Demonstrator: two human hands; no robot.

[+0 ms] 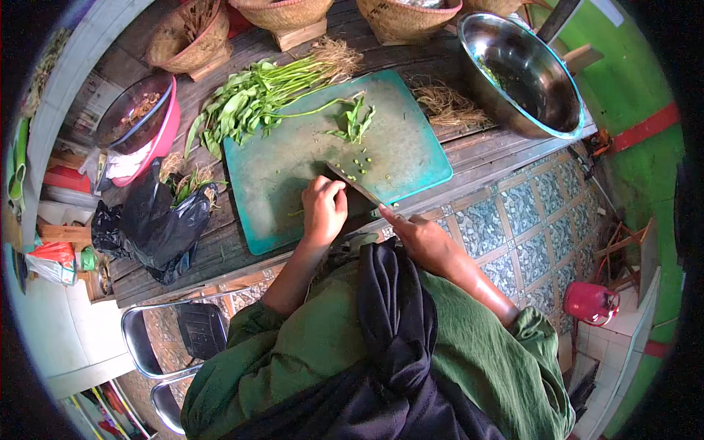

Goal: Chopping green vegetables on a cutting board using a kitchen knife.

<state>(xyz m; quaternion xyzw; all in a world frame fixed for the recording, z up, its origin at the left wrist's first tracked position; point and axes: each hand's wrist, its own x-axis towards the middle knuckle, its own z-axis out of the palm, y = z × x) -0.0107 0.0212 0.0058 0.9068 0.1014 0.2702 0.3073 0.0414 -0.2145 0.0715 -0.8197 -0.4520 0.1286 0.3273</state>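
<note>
My right hand (426, 239) grips a kitchen knife (355, 184), its blade slanting up and left over the teal cutting board (275, 170). Just left of the blade, my left hand (324, 206) is curled close above the board; whether its fingers pinch anything is hidden. Small cut green stem pieces (360, 162) are scattered beyond the knife. Farther up the board lies a leafy sprig (356, 122). A bunch of leafy greens (242, 110), apparently water spinach, rests across the board's far left edge, its brown roots (335, 58) pointing right.
Trimmed roots (448, 104) lie between the board and a large metal basin (517, 77) holding some greens. To the left are a black plastic bag (159, 220) and a pink basin (170, 115). Woven baskets (280, 14) line the far side of the wooden table (143, 280). Chairs (176, 335) stand below left.
</note>
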